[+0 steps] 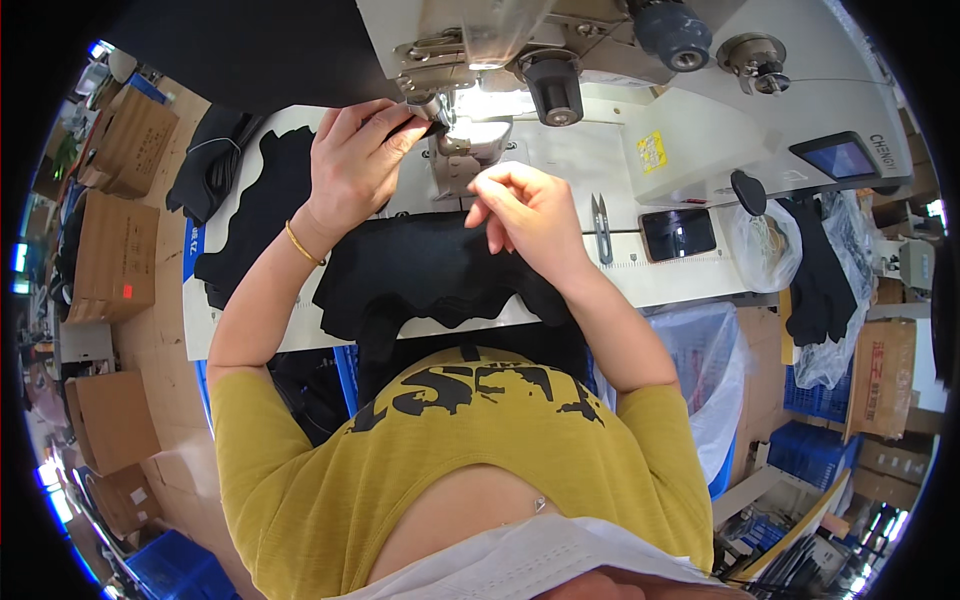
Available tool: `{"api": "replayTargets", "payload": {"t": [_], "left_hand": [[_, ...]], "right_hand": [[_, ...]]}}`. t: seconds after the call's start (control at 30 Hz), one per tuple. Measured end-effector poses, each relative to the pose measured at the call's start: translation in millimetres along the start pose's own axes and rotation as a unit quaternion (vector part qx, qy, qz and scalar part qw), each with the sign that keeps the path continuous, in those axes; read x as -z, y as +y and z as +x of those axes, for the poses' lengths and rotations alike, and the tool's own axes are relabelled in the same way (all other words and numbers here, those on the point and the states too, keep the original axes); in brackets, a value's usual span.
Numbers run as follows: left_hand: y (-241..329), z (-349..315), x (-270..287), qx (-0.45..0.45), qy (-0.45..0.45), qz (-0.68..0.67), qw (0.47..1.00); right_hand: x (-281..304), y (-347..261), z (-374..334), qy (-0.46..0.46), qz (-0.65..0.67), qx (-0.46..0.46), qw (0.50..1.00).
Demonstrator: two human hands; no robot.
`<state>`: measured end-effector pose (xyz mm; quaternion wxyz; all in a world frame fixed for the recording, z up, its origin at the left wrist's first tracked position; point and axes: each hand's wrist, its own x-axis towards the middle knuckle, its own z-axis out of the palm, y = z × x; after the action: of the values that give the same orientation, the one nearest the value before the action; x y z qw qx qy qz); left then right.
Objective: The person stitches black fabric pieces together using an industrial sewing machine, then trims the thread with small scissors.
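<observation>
In front of me stands a white sewing machine (690, 150) with its lamp lit. My left hand (360, 160) is beside the needle area, thumb and fingers pinching the edge of a black fabric piece (436, 128). Most of that piece is hidden by the fingers. My right hand (530, 215) hovers to the right of the needle, fingers loosely bent and apart, with nothing visible in them. Below both hands, a stack of black cut fabric (420, 270) with a wavy edge lies over the table's front edge.
Right of my right hand lie thread snips (601, 230) and a phone (678, 234). A clear plastic bag (768, 245) sits at the table's right end. More black fabric (265, 205) and a tied black bundle (212, 160) lie left. Cardboard boxes (112, 255) stand beyond.
</observation>
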<state>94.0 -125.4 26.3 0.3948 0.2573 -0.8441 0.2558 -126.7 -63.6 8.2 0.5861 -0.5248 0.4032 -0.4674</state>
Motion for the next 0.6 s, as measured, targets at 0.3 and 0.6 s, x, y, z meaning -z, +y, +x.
{"api": "replayTargets", "payload": {"t": [0.3, 0.6], "left_hand": [[-30, -45, -8, 0.424, 0.002, -0.267, 0.865], [-37, -13, 30, 0.413, 0.059, -0.139, 0.898]], "right_hand": [[41, 34, -45, 0.053, -0.610, 0.072, 0.787], [34, 36, -48, 0.114, -0.569, -0.001, 0.815]]}}
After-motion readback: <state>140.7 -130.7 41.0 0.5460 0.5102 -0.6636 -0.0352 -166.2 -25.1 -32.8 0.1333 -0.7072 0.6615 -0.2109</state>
